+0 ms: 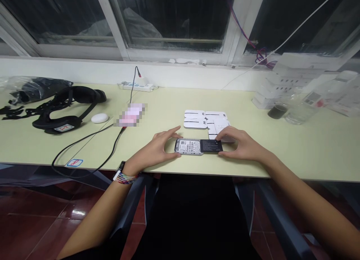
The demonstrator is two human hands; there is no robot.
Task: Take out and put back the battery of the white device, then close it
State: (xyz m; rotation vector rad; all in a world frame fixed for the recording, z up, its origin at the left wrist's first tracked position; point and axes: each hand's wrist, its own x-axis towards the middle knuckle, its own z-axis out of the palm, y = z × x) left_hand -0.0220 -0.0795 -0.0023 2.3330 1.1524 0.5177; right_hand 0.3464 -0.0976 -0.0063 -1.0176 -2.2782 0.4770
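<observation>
A small device with a silver frame and a white printed label (188,146) lies near the table's front edge. Against its right end is a flat black battery-like piece (210,145). My left hand (157,149) is at the device's left end, thumb and fingers apart around it, the thumb by the lower corner. With thumb and fingers, my right hand (239,143) grips the right end of the black piece. Just behind are several white rounded cards or cases (194,119) with black lines, one partly behind my right fingers.
To the left are a black headset (63,121), a white oval object (99,118), a blurred-out phone (131,115) on a black cable and a power strip (137,87). White boxes (289,78) and a clear bottle (298,112) stand at the back right.
</observation>
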